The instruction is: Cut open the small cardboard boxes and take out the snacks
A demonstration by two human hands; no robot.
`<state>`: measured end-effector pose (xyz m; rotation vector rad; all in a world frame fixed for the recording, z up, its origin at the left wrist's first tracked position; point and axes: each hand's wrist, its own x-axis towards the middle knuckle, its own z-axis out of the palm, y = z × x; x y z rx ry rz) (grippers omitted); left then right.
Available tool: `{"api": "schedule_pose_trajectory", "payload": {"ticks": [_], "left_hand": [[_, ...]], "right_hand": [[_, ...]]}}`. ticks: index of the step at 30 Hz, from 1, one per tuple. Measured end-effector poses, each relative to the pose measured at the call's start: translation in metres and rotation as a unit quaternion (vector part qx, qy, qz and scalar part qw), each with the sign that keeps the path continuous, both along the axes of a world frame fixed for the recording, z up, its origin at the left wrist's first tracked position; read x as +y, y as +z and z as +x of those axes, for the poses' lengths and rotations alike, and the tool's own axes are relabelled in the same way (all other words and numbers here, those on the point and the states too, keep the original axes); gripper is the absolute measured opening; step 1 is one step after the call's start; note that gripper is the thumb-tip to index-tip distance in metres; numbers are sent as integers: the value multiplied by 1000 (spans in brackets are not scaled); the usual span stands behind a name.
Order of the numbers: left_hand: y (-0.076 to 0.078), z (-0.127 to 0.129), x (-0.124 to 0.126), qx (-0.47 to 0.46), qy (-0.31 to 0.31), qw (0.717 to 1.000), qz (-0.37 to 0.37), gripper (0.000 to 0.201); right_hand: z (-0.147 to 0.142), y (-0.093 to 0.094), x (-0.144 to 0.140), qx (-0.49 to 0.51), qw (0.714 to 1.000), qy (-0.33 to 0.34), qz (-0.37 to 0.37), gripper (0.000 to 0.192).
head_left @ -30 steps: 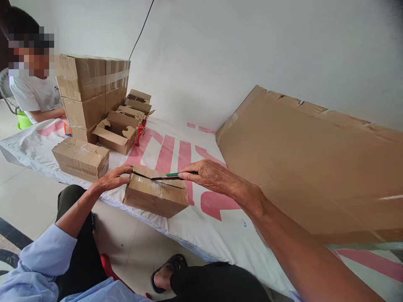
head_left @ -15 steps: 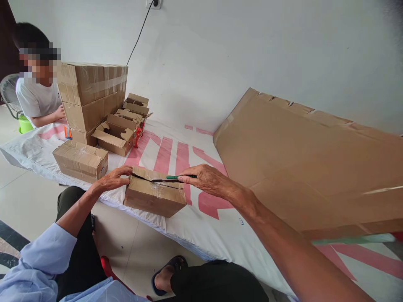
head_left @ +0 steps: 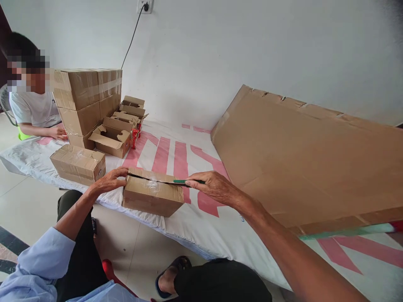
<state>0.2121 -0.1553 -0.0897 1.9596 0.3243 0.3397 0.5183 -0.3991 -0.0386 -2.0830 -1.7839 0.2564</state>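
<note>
Indoor room, home or small workshop unclear; tiled floor [head_left: 146, 239]; wall socket [head_left: 140, 7]; cloth-covered table [head_left: 201, 226]; stacked cartons [head_left: 86, 90]

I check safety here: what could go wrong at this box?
The green-handled tool in the right hand might slip along the top of the box toward the left hand, at its other end. The box sits near the front edge of the table, so a push might tip it off.
</note>
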Motion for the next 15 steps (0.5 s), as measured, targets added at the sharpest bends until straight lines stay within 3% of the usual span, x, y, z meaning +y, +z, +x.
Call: {"api": "schedule_pose_trajectory", "payload": {"ticks": [8,15], "left_hand": [[0,1,4,11,-16,1000,16,51],[10,1,0,31,-28,999,24,49]], "right_hand": [[-2,19,-9,36,997,-31,67,39],[-24,21,22,53,997,30,40,42]]}}
